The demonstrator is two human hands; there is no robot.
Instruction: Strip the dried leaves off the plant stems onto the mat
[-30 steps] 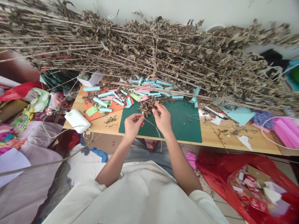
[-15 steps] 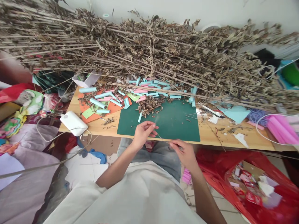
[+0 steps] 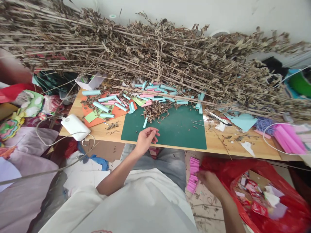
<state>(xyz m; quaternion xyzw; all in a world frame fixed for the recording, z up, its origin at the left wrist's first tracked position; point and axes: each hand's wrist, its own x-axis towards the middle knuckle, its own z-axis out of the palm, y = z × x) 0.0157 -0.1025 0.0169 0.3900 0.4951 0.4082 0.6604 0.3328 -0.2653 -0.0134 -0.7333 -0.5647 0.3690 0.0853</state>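
Note:
My left hand (image 3: 146, 139) hovers over the front edge of the green cutting mat (image 3: 181, 129), its fingers curled together with thumb against forefinger. Whatever may be between them is hidden or too thin to see. My right hand (image 3: 211, 182) is below the table edge, between some pink pleated paper (image 3: 193, 174) and a red plastic bag (image 3: 220, 166). Its fingers are smeared by motion. A small heap of dried leaves (image 3: 155, 111) lies on the mat, with a short light-blue paper tube (image 3: 145, 123) beside it.
A big bundle of dried stalks (image 3: 136, 55) spans the back of the table. In front of it are scattered blue and pink paper tubes (image 3: 101, 107). A white power bank (image 3: 74, 127) with a cable sits left. Pink paper (image 3: 289, 139) lies right.
My right hand has left the mat's front edge and dropped down to the right, towards the red bag. My left hand has shifted slightly left. The thin strand between them no longer shows.

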